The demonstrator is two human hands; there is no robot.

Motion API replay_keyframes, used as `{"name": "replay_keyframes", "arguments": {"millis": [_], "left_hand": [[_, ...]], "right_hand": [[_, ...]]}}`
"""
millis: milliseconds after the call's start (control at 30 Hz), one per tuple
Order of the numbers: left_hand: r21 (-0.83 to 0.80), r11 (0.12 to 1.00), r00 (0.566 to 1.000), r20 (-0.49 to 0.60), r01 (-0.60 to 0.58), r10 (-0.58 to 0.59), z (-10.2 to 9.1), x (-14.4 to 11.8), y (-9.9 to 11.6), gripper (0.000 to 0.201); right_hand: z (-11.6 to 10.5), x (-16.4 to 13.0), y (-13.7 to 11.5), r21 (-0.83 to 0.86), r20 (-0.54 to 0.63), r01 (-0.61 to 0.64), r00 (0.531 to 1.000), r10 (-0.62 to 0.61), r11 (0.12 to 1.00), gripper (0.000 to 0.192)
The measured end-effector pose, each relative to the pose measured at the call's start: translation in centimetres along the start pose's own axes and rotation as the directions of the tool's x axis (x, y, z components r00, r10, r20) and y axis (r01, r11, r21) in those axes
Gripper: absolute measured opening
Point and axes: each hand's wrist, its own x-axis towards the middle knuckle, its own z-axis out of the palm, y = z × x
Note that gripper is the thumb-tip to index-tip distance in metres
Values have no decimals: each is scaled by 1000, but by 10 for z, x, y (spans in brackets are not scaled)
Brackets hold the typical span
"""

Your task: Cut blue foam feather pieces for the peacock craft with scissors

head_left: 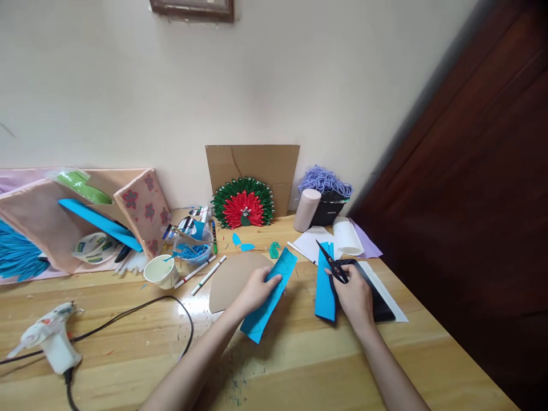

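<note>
Fingers of the left hand (256, 290) close over the upper half of a blue strip (269, 295), thumb on top, pinning it where it lies slantwise on the table (299, 354). The strip's far end overlaps a brown card (231, 277) shaped like a half-round, which lies flat just left of the hand.

The right hand (355, 297) is curled round the handles of black scissors (331, 262); the blades point up and away, a little apart, over a second strip (324, 282) of the same blue, which lies upright just left of that hand. Under the hand's outer edge sits a black slab (379, 299) on white paper (391, 297).

Beyond the hands, small blue scraps (240, 242) lie near a red-and-green fan (243, 204) propped against cardboard (252, 165) at the wall. Purple yarn (324, 181) tops a black box to the right. To the left stand a paper cup (160, 270) and markers (209, 275), and a glue gun (51, 337) rests at the near left edge with its cord looping across the table.
</note>
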Motion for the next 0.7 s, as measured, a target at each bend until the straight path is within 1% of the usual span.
{"name": "replay_keyframes", "arguments": {"millis": [67,133,167,200,233,267,300,333,367,400,433,467,500,533,567,600,633,667,700], "left_hand": [[15,999,999,-31,-34,35,-8,-4,-1,33],[97,991,989,-109,-92,103,-17,-7,-2,32],[155,979,975,-159,-131,156,-21,-9,-3,30],[218,959,951,-207,-183,229,-24,-11,-3,27],[282,928,917,-246,-242,314,-27,-12,-3,23],[347,889,875,-272,-299,400,-29,-14,-3,21],[418,839,827,-284,-349,485,-31,-15,-4,23],[498,777,773,-286,-384,566,-31,-17,-4,29],[584,708,719,-282,-397,636,-31,-18,-5,35],[665,638,668,-274,-388,691,-30,-18,-6,39],[735,572,622,-265,-364,737,-29,-18,-8,40],[790,511,580,-253,-338,775,-27,-17,-10,39],[831,457,545,-235,-317,805,-24,-17,-12,37],[859,412,520,-214,-303,827,-22,-16,-14,35],[876,378,503,-191,-299,843,-20,-15,-15,34],[883,358,497,-173,-305,850,-18,-14,-17,33],[879,354,501,-161,-318,850,-16,-13,-17,33],[865,372,521,-159,-336,839,-15,-12,-17,33],[839,412,557,-165,-355,814,-15,-12,-17,33]], "right_hand": [[-1,-3,-8,-11,-5,11,1000,-12,1000,27],[-1,-4,-15,7,-15,15,1000,-15,1000,28],[0,-5,-19,36,-11,15,1000,-15,999,29],[1,-7,-23,92,6,13,1000,-14,996,31],[3,-8,-27,181,50,4,999,-13,984,34],[5,-11,-32,300,120,-21,993,-16,954,37],[8,-15,-38,434,211,-66,977,-30,899,40],[11,-20,-44,557,320,-142,946,-54,818,43],[14,-26,-50,646,413,-228,907,-83,729,44],[16,-33,-56,692,495,-312,862,-113,651,44],[18,-40,-61,699,564,-382,814,-139,605,46],[20,-46,-66,695,604,-426,783,-150,579,46],[22,-51,-70,687,625,-451,767,-146,569,46],[23,-56,-73,676,635,-465,761,-131,572,45],[24,-59,-74,666,634,-470,765,-109,579,45],[25,-61,-75,660,628,-470,774,-87,586,46],[26,-61,-74,658,621,-467,780,-74,590,45],[27,-61,-73,663,612,-463,788,-71,588,44],[27,-61,-71,675,602,-457,795,-74,580,41]]}}
